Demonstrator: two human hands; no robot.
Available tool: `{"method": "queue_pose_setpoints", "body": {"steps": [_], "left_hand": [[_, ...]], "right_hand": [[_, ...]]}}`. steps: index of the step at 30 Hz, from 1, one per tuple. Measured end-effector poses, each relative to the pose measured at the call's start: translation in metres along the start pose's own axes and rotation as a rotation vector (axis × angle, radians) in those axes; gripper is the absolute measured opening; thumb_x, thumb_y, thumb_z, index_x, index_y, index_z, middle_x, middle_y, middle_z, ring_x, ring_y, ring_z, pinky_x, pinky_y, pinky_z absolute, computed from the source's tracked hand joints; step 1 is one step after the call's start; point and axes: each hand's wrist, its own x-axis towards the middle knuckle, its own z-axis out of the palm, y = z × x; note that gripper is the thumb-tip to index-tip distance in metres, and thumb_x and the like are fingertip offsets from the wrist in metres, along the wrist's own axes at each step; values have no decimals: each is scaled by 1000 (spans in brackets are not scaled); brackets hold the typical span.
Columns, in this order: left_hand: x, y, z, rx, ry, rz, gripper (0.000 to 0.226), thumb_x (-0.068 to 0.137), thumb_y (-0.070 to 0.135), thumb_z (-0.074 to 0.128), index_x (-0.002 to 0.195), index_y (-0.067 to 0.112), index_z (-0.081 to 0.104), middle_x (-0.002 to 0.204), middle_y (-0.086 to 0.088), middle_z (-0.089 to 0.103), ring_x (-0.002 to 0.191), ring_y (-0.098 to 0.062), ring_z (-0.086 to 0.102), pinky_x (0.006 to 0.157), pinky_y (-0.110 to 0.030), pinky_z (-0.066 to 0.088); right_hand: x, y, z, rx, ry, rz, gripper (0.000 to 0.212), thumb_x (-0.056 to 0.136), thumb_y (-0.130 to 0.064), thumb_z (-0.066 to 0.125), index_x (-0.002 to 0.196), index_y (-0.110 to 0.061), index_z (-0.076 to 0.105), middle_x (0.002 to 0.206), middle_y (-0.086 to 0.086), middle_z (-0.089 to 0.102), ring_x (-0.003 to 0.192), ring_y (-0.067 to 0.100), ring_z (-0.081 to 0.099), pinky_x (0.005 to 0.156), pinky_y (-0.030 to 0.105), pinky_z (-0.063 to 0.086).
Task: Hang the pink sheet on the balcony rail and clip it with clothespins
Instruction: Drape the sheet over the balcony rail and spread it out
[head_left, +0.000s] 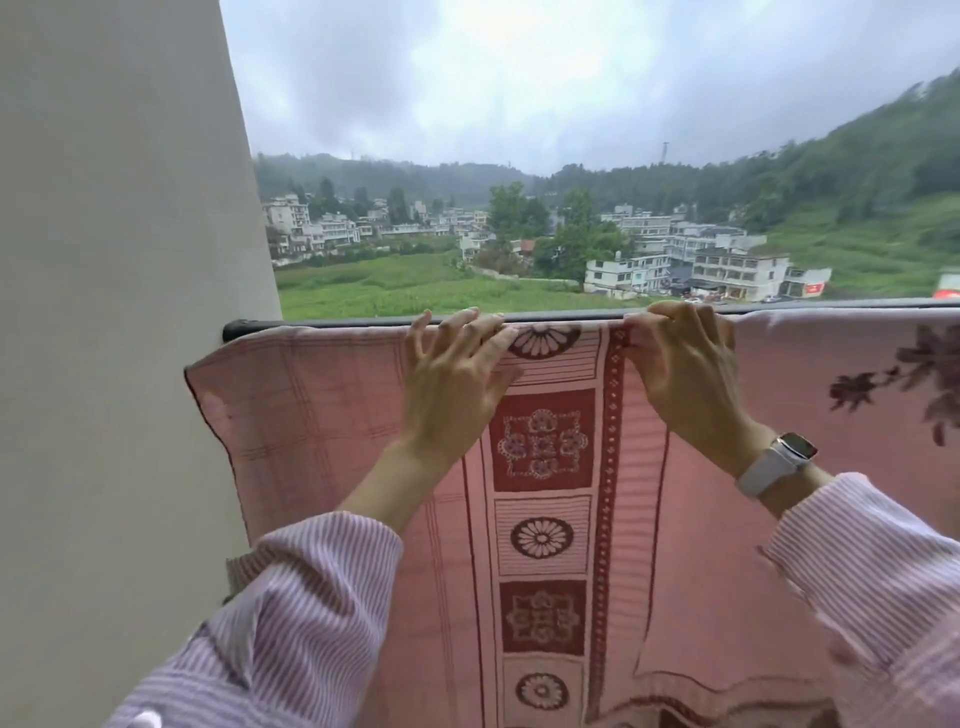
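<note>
Both hands are up at the rail, side by side. The left hand (457, 374) lies spread on the pink sheet (545, 519), fingers straight and fanned, tips reaching the fold at the top, pressing the cloth flat and gripping nothing. At three o'clock from it, the right hand (685, 364) has its fingers curled over the top edge, pinching the sheet where it bends over the balcony rail (311, 323).

The sheet is draped over that dark rail and hangs down toward the person, its patterned band running from twelve to six o'clock between the two wrists. At nine o'clock its left corner sags below the rail, near the grey wall (114, 312). A watch (779, 462) sits on the right wrist, with striped sleeves (311, 597) below.

The step in hand looks like evening the sheet out along the rail. To do it well, the right hand should hold its pinch while the left smooths toward nine o'clock and lifts that drooping corner up to the rail. How much cloth hangs over the far side cannot be seen, so balance is worth checking by feel. No clothespins are in view; clipping comes after.
</note>
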Motion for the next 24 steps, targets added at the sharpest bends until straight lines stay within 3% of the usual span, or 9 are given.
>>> {"method": "queue_pose_setpoints", "body": {"steps": [4,9,13,15,18,21,24], "left_hand": [[13,20,17,-103,116,-5,33,80,37,55,103,16,63,104,1,68,101,-13,50,99,-34,26],[20,31,24,-77,239,-25,16,81,26,59,86,14,67,83,0,70,82,-21,61,82,-29,35],[18,40,10,-98,316,15,5,81,18,62,80,15,65,78,0,71,78,-17,61,85,-32,34],[4,42,7,-99,345,28,2,83,16,61,81,16,60,81,0,70,83,-13,56,88,-34,33],[-8,46,13,-24,257,-71,13,84,26,56,86,14,61,95,-4,67,97,-15,48,91,-38,30],[6,61,23,69,156,-96,31,81,37,52,101,14,59,110,-7,61,106,-19,42,96,-40,25],[32,92,37,40,114,17,39,80,41,50,110,18,55,118,-7,59,110,-18,40,100,-40,22]], "right_hand": [[4,15,5,105,84,-116,13,80,-22,62,89,-14,56,86,6,64,84,15,43,75,29,31],[10,22,4,191,67,-130,9,85,-11,56,81,-15,49,79,8,61,78,14,41,69,28,34],[8,11,-6,210,73,-124,5,87,-9,48,82,-11,48,77,10,57,75,15,39,70,30,37],[-4,6,-16,268,94,-199,6,87,-9,51,81,-9,52,77,9,59,75,16,43,71,27,39],[-23,25,-28,245,42,-267,8,86,-15,55,93,-12,53,89,5,60,83,17,48,77,27,39],[-29,67,-39,86,13,-146,32,83,-20,53,114,-13,46,109,0,46,98,18,44,89,28,28],[-33,109,-57,-10,26,-13,38,83,-22,49,119,-12,45,113,4,46,102,22,43,90,32,27]]}}
